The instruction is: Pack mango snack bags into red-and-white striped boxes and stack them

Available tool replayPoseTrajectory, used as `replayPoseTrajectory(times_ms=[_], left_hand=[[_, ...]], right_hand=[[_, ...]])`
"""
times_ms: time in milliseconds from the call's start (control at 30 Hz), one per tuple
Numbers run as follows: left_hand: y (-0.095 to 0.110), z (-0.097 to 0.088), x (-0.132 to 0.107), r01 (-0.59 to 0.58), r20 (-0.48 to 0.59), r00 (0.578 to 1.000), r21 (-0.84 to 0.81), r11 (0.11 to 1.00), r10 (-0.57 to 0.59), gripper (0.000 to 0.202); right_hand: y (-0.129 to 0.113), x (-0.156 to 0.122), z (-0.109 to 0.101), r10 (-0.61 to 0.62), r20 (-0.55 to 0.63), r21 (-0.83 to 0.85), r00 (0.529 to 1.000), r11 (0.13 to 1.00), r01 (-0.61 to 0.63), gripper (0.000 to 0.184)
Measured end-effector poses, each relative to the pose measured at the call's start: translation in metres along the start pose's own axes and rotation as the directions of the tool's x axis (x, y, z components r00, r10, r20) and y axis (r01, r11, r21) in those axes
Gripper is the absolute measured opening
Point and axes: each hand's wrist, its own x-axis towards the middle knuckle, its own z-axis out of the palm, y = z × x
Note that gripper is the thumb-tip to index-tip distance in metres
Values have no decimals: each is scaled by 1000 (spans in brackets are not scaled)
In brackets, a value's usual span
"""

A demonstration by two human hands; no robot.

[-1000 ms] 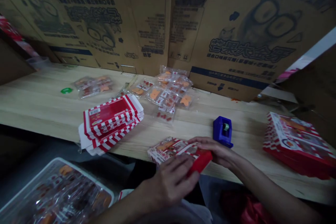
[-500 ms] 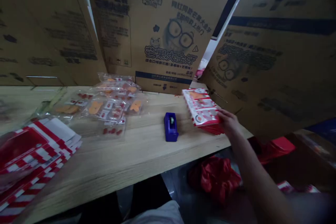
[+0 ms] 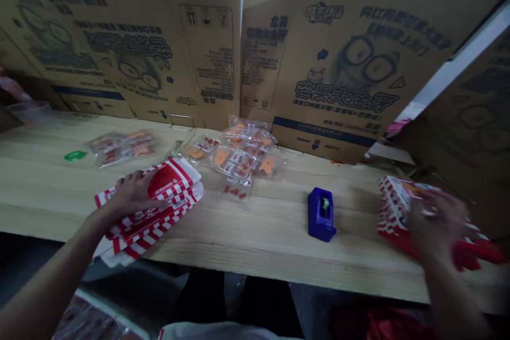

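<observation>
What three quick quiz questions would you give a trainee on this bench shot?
1. True or false: the left hand rests on the stack of flat red-and-white striped cartons.
2. What stands on the wooden bench between the two hands? A) a blue tape dispenser B) a pair of scissors C) a stapler
3. Fill in the gap: the right hand is on a printed red-and-white ____.

Key: 1 true; 2 A; 3 box
</observation>
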Motion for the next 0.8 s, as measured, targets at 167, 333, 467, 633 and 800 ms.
replayPoseTrajectory(times_ms=[167,333,467,633,800], left_hand=[[48,-21,-34,-159,-234,960,-11,987,152,89],[102,17,-85,-354,-249,917,-145,924,312,102],[122,60,-108,-284,-184,952,-242,928,243,106],[136,77,-113,-198,-102,979,-294,935,175,107],[140,79,-112,-147,-33,989,-287,947,144,104]], right_hand=[[-118,-26,131,402,543,456,737,596,-661,25],[-179,-68,235,498,766,321,407,252,-913,21],[-206,-84,282,507,821,288,262,28,-957,17],[-229,-83,307,600,755,427,263,-146,-893,26],[-215,-50,280,724,571,660,388,-123,-742,10]])
